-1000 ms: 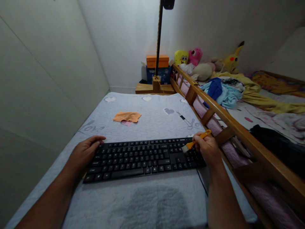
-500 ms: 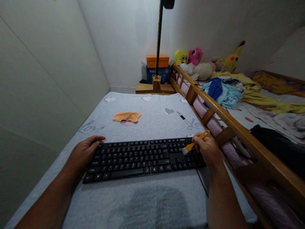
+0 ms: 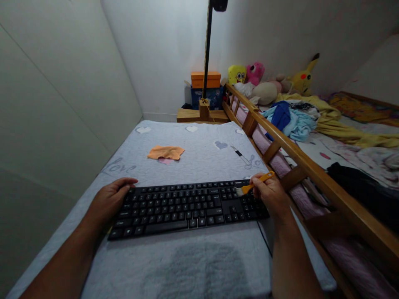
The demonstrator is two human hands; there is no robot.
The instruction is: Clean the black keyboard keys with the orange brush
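A black keyboard [image 3: 187, 205] lies across a grey mattress sheet [image 3: 193, 265] printed with hearts. My left hand [image 3: 109, 201] rests on the keyboard's left end, fingers curled over its far corner. My right hand [image 3: 271, 195] is closed on a small orange-handled brush [image 3: 254, 186]. Its pale bristles touch the keys near the keyboard's right end. The keyboard's black cable [image 3: 264, 241] runs off towards me at the right.
An orange cloth [image 3: 166, 152] lies farther back on the sheet, and a small metal tool [image 3: 241, 155] at the back right. A wooden bed rail [image 3: 299, 160] runs along the right, with clothes and plush toys [image 3: 268, 81] behind it. A lamp pole [image 3: 206, 54] and boxes [image 3: 205, 87] stand at the back.
The brush's bristles have slid a little left and away across the right-hand keys. My left hand has stayed on the keyboard's left end.
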